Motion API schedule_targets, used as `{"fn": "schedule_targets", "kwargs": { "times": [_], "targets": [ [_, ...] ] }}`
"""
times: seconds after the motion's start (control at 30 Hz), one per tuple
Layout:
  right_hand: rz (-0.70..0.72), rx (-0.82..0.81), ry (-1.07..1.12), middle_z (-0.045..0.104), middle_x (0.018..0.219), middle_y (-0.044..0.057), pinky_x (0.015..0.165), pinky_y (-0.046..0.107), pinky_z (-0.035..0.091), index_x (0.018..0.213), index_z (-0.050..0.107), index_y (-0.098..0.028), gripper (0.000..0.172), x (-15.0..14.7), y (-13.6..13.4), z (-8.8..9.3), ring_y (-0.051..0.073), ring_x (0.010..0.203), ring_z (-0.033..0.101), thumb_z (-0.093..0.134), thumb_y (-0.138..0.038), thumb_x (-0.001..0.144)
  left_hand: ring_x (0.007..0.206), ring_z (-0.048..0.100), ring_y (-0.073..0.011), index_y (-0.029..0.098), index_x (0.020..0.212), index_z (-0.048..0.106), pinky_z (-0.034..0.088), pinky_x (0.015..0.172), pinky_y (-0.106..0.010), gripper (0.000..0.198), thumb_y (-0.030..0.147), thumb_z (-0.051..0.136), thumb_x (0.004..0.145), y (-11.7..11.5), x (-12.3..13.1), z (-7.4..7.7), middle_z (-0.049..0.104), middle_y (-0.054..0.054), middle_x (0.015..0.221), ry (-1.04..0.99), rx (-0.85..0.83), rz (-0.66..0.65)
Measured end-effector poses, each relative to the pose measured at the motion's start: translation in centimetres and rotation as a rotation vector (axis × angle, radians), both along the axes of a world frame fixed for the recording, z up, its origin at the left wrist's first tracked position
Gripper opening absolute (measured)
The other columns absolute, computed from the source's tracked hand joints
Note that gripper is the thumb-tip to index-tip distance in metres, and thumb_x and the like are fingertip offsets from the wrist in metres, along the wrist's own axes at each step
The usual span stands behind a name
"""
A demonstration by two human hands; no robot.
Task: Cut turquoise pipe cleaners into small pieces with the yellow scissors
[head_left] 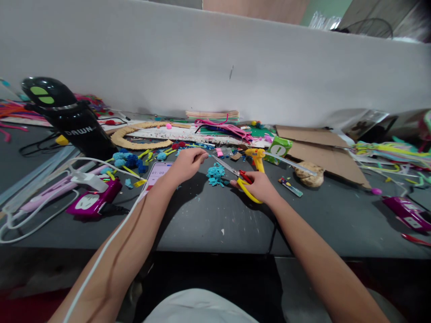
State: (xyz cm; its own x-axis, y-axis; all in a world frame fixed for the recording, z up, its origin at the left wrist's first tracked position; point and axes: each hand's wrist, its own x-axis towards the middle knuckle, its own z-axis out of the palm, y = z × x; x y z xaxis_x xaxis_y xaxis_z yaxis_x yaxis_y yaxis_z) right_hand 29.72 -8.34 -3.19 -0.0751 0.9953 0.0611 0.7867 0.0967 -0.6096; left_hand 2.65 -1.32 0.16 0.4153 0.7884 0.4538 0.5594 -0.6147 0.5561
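My right hand (257, 185) grips the yellow and red handles of a pair of scissors (232, 169), whose blades are parted and point up and to the left. Fingers pinched together, my left hand (189, 165) hovers near the blade tips; whatever sits between its fingertips is too small to make out. Below the blades lies a small heap of cut light-blue fuzzy pieces (215, 174) on the grey table (208, 220). Partly under my left forearm is a phone (160, 172) showing a timer.
Behind the scissors stands a yellow glue gun (257, 157) beside a green packet (279, 150). A black bottle (76, 121) and a purple power strip (96, 199) are at left, with a white cable crossing my left arm. Cardboard (323, 157) lies right; a white partition (168, 58) closes the back.
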Motion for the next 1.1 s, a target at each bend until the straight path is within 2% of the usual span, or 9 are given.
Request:
{"fn": "schedule_targets", "kwargs": {
  "times": [0.3, 0.5, 0.87, 1.1],
  "targets": [
    [0.021, 0.004, -0.012, 0.043, 0.056, -0.002, 0.051, 0.026, 0.025, 0.060, 0.055, -0.018, 0.057, -0.22, -0.03, 0.52, 0.012, 0.055, 0.037, 0.063, -0.075, 0.067, 0.065, 0.054, -0.0149, 0.016, 0.080, 0.066, 0.038, 0.062, -0.026, 0.030, 0.035, 0.046, 0.093, 0.03, -0.01, -0.05, 0.063, -0.002, 0.070, 0.013, -0.008, 0.009],
    [-0.032, 0.001, 0.033, 0.043, 0.057, -0.002, 0.050, 0.025, 0.026, 0.062, 0.054, -0.019, 0.057, -0.14, -0.04, 0.03, 0.011, 0.055, 0.035, 0.064, -0.075, 0.065, 0.065, 0.054, -0.0148, 0.016, 0.079, 0.064, 0.038, 0.063, -0.026, 0.030, 0.035, 0.046, 0.093, 0.00, -0.01, 0.06, 0.062, -0.002, 0.069, 0.009, 0.005, 0.014],
    [-0.005, 0.006, -0.007, 0.042, 0.057, -0.002, 0.049, 0.026, 0.024, 0.060, 0.051, -0.019, 0.060, -0.03, 0.10, -0.09, 0.011, 0.054, 0.035, 0.062, -0.078, 0.064, 0.065, 0.054, -0.0151, 0.016, 0.082, 0.064, 0.039, 0.064, -0.026, 0.031, 0.038, 0.046, 0.094, -0.06, 0.10, 0.10, 0.065, -0.003, 0.073, -0.008, 0.000, 0.024],
    [0.007, -0.003, -0.002, 0.045, 0.057, -0.001, 0.050, 0.027, 0.025, 0.062, 0.056, -0.018, 0.058, -0.08, 0.02, 0.17, 0.012, 0.055, 0.038, 0.063, -0.076, 0.065, 0.064, 0.054, -0.0147, 0.016, 0.081, 0.064, 0.038, 0.062, -0.026, 0.030, 0.036, 0.047, 0.094, -0.03, 0.17, -0.08, 0.064, -0.002, 0.072, -0.009, 0.000, 0.020]
  ]
}}
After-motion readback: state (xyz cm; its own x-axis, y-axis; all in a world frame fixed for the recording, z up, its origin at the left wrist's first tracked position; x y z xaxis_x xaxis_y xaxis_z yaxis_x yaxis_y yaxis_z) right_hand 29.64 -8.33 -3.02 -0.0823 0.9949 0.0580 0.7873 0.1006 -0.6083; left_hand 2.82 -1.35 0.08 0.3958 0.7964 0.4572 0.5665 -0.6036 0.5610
